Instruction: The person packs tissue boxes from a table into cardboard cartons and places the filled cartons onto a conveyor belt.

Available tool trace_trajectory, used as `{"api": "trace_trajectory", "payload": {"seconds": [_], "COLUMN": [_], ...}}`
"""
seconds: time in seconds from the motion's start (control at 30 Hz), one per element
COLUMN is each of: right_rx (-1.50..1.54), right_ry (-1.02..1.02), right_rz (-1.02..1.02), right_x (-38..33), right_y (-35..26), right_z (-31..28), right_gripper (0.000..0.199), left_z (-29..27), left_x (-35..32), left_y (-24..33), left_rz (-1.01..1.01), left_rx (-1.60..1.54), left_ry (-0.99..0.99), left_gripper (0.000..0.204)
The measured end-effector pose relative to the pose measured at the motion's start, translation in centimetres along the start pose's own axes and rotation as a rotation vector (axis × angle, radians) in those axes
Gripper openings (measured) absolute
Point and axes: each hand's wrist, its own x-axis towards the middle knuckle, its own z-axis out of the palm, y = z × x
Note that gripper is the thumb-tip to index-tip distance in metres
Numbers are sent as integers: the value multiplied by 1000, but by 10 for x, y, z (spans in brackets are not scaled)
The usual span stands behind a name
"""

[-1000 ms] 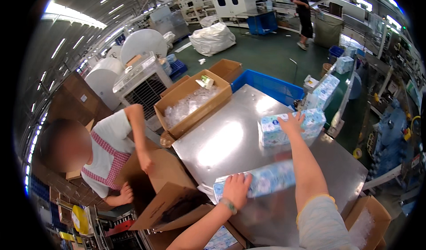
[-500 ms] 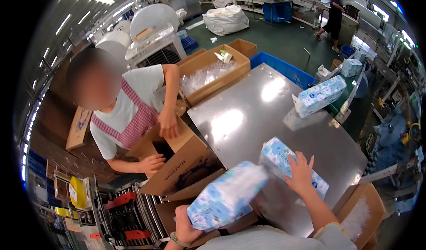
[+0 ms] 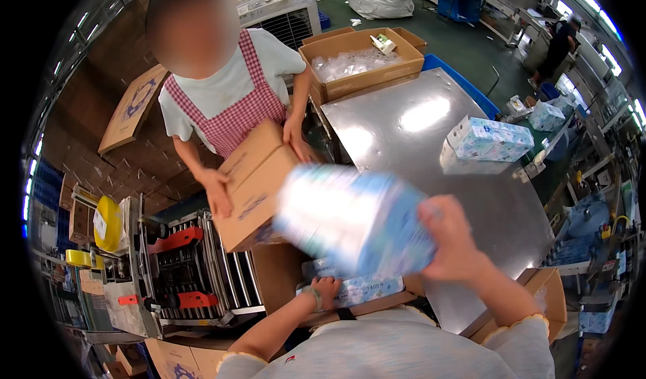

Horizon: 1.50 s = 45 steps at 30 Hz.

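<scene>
In my right hand point(image 3: 452, 241) is a blue and white flowered tissue pack point(image 3: 353, 221), gripped at its right end and smeared by motion. It hangs above an open cardboard carton point(image 3: 276, 271) in front of me. Inside that carton lie more tissue packs point(image 3: 373, 287). My left hand point(image 3: 326, 291) reaches in and rests on them, fingers laid out over their tops. Across from me, a co-worker in a checked apron holds a closed brown carton point(image 3: 252, 184) with both hands. Another tissue pack point(image 3: 494, 140) stands at the right of the metal table point(image 3: 498, 211).
A cardboard box of clear plastic wrap point(image 3: 356, 64) stands beyond the table, near a blue crate point(image 3: 464, 83). On the left is a roller conveyor point(image 3: 235, 271) with red-ended parts. A further box point(image 3: 552, 301) sits at the right front. Another person stands far right.
My right hand has lifted a tissue pack from the table and swung it left. My left hand has gone down into the carton. The co-worker's carton is now closed and held up.
</scene>
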Motion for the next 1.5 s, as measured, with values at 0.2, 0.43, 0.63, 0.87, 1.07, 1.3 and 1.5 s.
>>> {"api": "trace_trajectory", "payload": {"seconds": [0.2, 0.43, 0.63, 0.87, 1.07, 1.3, 1.5], "right_rx": [48, -343, -213, -402, -1010, -592, -255], "right_ry": [-568, -599, -668, 6, -183, -608, -282], "right_rz": [-266, -262, -112, 246, 644, 612, 346], "right_x": [-15, -86, -37, 8, -6, 35, 10], "right_y": [4, 89, 65, 222, 432, 431, 379], "right_z": [178, 375, 300, 55, -57, -32, -20], "right_gripper": [84, 75, 20, 28, 79, 75, 92], "left_z": [49, 28, -19, -31, -29, -68, -118], "left_x": [96, 63, 52, 172, 218, 102, 127], "left_y": [-53, -14, -8, -64, -96, 125, 312], "left_rz": [327, 262, 18, -3, 82, 582, 699], "left_rx": [276, 175, 290, 535, 470, 245, 688], "left_ry": [162, 177, 241, 204, 225, 861, 1018], "left_gripper": [82, 81, 74, 100, 79, 27, 78]}}
